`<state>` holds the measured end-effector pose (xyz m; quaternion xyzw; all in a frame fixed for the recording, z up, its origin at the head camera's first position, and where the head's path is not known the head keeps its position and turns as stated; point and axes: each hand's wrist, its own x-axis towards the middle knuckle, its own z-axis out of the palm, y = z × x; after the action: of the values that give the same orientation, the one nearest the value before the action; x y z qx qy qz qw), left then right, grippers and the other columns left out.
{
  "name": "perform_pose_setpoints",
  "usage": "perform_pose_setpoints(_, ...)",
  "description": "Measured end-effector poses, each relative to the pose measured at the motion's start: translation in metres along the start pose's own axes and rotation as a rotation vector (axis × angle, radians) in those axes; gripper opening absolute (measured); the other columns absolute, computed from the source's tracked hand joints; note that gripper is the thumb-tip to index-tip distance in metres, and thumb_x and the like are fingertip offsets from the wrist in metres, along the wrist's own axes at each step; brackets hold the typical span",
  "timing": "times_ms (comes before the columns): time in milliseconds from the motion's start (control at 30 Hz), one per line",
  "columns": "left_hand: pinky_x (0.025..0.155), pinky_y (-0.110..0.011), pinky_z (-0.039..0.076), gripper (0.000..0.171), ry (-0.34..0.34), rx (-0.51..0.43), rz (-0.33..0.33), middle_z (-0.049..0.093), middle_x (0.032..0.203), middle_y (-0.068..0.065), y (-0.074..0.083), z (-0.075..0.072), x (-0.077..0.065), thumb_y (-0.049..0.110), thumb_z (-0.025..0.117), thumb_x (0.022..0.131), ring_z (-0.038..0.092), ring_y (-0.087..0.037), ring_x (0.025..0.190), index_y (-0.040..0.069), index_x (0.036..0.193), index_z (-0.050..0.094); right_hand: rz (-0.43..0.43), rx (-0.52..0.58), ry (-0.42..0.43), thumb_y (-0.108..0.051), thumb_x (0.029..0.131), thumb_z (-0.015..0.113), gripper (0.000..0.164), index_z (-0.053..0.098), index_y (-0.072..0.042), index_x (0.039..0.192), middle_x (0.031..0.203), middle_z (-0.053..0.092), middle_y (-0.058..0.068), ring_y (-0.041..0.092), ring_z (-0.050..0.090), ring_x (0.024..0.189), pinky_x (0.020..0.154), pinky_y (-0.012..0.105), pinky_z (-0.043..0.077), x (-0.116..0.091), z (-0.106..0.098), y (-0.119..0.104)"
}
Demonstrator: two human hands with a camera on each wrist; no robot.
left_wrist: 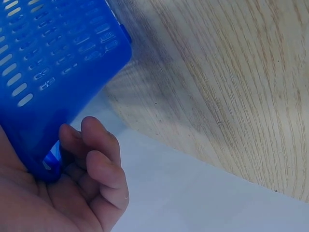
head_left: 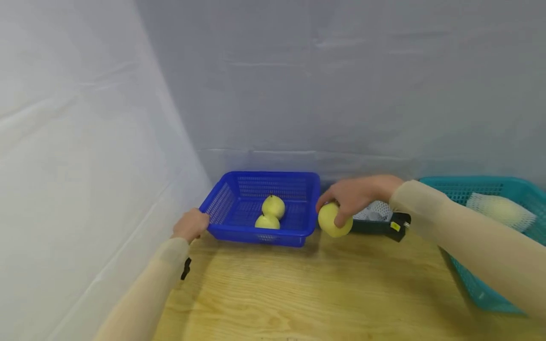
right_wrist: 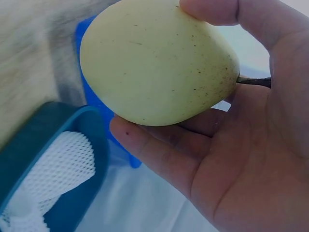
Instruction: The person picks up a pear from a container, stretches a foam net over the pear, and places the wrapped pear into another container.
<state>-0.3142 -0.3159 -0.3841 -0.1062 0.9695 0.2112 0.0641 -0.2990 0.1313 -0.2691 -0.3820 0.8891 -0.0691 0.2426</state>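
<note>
My right hand (head_left: 356,196) grips a yellow pear (head_left: 334,220) just right of the blue basket (head_left: 260,237). Close up in the right wrist view, the pear (right_wrist: 154,63) has dark specks and a stem that points to the palm. With its fingers curled round the rim at the basket's left side, my left hand (head_left: 192,223) holds the blue basket, and the left wrist view shows that rim (left_wrist: 46,169) in the hand (left_wrist: 87,183). Two pears lie inside the basket, a rear one (head_left: 273,207) and a front one (head_left: 267,221).
Behind my right hand stands a dark green container (head_left: 371,227) with white foam nets (right_wrist: 63,164) in it. A teal basket (head_left: 473,182) at the right holds a pear in a white foam net (head_left: 501,210). White sheeting (head_left: 106,142) rises at the left and back of the wooden table (head_left: 298,284).
</note>
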Motion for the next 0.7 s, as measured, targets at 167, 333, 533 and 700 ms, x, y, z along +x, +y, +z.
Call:
perform_pose_setpoints(167, 0.045, -0.029, 0.041, 0.033, -0.002, 0.014, 0.004, 0.064, 0.075, -0.012, 0.0, -0.001, 0.0, 0.027, 0.032, 0.101, 0.064, -0.027, 0.067, 0.011, 0.078, 0.049, 0.008, 0.063, -0.015, -0.023, 0.083, 0.07, 0.061, 0.055, -0.02, 0.142, 0.126, 0.059, 0.002, 0.019, 0.054, 0.096, 0.074, 0.038, 0.048, -0.016, 0.014, 0.007)
perform_pose_setpoints(333, 0.045, -0.029, 0.041, 0.033, -0.005, 0.017, 0.022, 0.064, 0.076, -0.013, -0.001, -0.002, 0.0, 0.027, 0.032, 0.101, 0.063, -0.026, 0.065, 0.011, 0.078, 0.049, 0.03, 0.116, -0.032, -0.019, 0.08, 0.071, 0.061, 0.056, -0.024, 0.139, 0.113, 0.059, -0.003, 0.018, 0.053, 0.092, 0.072, 0.035, 0.046, -0.027, 0.031, 0.009)
perform_pose_setpoints(533, 0.044, -0.028, 0.039, 0.034, -0.011, 0.008, 0.045, 0.06, 0.071, -0.009, -0.004, -0.002, 0.002, 0.027, 0.032, 0.101, 0.062, -0.026, 0.064, 0.014, 0.073, 0.046, 0.059, 0.109, -0.021, -0.02, 0.077, 0.072, 0.061, 0.058, -0.027, 0.136, 0.108, 0.059, -0.007, 0.018, 0.053, 0.092, 0.074, 0.036, 0.046, -0.033, 0.052, 0.012)
perform_pose_setpoints(700, 0.044, -0.028, 0.038, 0.035, -0.012, 0.0, 0.047, 0.056, 0.065, -0.005, -0.004, -0.001, 0.003, 0.028, 0.032, 0.1, 0.061, -0.024, 0.061, 0.015, 0.071, 0.045, 0.068, 0.089, -0.019, -0.02, 0.074, 0.073, 0.06, 0.061, -0.029, 0.132, 0.103, 0.059, -0.008, 0.015, 0.053, 0.086, 0.071, 0.034, 0.046, -0.035, 0.071, 0.018)
